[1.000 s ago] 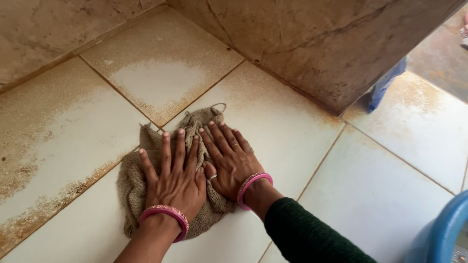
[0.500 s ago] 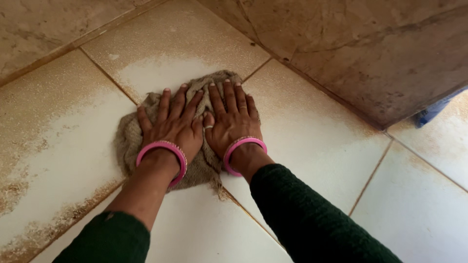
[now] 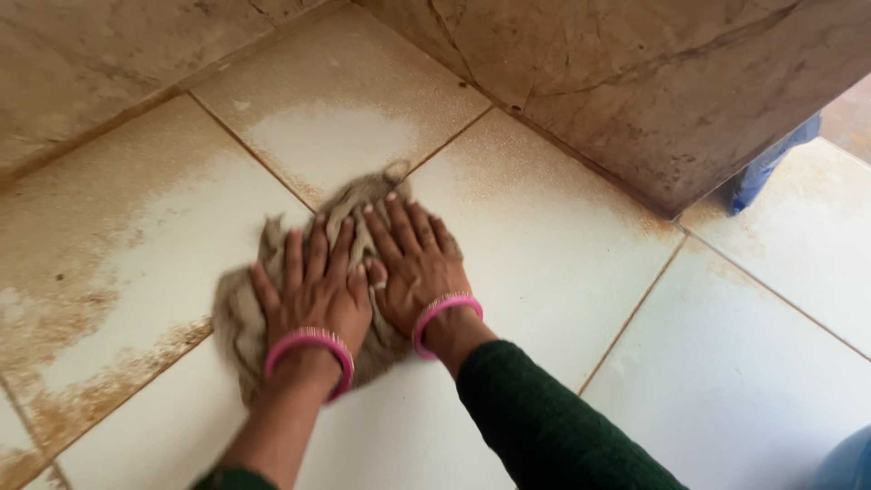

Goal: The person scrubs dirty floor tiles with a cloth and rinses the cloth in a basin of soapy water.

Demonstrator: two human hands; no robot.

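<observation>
While both hands press flat, fingers spread, a cloth [image 3: 308,272] lies beneath them.
Left hand [image 3: 313,295] and right hand [image 3: 413,268] cover the brown cloth, its length running toward the stone wall [image 3: 635,82].

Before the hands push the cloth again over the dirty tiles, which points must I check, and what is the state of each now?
1. Both palms flat on the cloth: ok; left hand and right hand press it side by side.
2. Cloth spread out, not bunched: cannot tell; it is blurred and mostly covered.
3. Floor ahead free of things: ok; only bare tiles up to the stone wall.
4. Brown dirt left on the tiles: not ok; streaks remain left of the cloth and along the wall.
5. Pink bangles off the floor: ok; they sit on the wrists above the cloth.
6. Cloth wet enough: cannot tell.
</observation>
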